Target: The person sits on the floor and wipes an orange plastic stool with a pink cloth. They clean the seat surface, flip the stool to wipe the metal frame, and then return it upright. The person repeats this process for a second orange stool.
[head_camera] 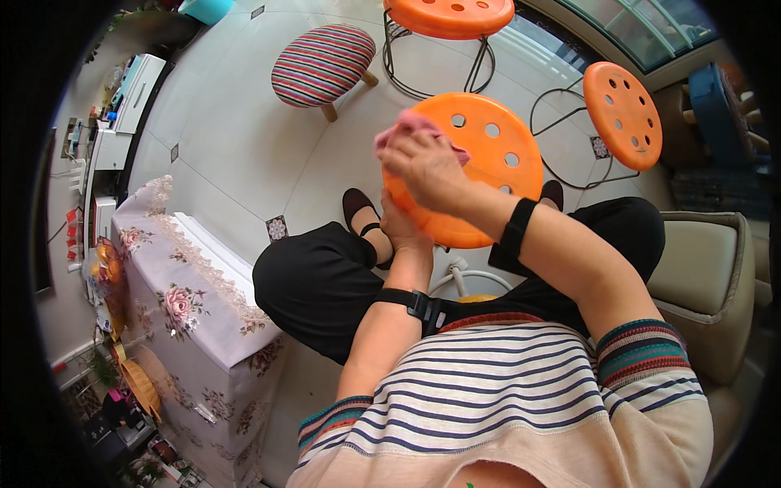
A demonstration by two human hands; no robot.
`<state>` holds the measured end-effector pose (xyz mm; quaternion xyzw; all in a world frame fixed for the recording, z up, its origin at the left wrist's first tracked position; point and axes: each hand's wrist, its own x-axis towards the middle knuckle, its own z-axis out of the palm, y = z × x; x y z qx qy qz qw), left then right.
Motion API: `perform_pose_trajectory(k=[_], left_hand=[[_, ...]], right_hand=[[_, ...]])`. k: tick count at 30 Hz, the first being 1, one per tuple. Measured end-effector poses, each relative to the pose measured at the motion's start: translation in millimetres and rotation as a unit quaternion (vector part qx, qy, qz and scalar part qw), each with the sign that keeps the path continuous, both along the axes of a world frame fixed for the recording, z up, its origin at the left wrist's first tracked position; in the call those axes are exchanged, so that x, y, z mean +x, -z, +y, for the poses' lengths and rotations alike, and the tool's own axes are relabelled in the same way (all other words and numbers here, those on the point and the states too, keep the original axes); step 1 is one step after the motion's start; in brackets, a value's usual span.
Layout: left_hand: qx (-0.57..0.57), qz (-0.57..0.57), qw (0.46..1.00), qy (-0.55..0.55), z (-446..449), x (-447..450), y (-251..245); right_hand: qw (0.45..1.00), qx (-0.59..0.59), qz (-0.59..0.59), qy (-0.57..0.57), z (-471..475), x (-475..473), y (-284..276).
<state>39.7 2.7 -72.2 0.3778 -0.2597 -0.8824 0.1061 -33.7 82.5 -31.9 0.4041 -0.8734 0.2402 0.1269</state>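
Between my knees is a round orange stool (pixel 482 189) with several holes through its plastic seat, the seat facing up toward me. My right hand (pixel 421 161) presses a pink cloth (pixel 412 125) against the seat's upper left part. Part of the cloth hangs past the rim. My left hand (pixel 403 226) grips the lower left edge of the seat from the side; some of its fingers are hidden behind it. A black strap circles each of my forearms. The stool's legs are mostly out of sight under the seat.
Ahead stand another orange stool (pixel 451 15) on a metal frame and a striped padded stool (pixel 323 67) with wooden legs. A third orange stool (pixel 622 116) lies tipped at right. A cloth-covered table (pixel 201 293) is at left, a beige leather seat (pixel 695 262) at right.
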Motion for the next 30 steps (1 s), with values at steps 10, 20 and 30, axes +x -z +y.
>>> perform_pose_trajectory(k=[10,20,30], left_hand=[[-0.020,-0.065,0.997,-0.048,-6.7,-8.7,-3.1],[-0.055,-0.046,0.997,0.017,-8.1,-8.7,-6.2],[-0.055,-0.043,0.996,-0.050,-2.4,-9.3,-0.1]], right_hand=[[0.953,0.159,-0.140,0.218,149.5,-45.0,-33.9],[0.937,-0.063,-0.313,0.144,104.5,-117.9,-1.1],[0.830,-0.119,-0.482,0.254,164.9,-81.6,-0.1]])
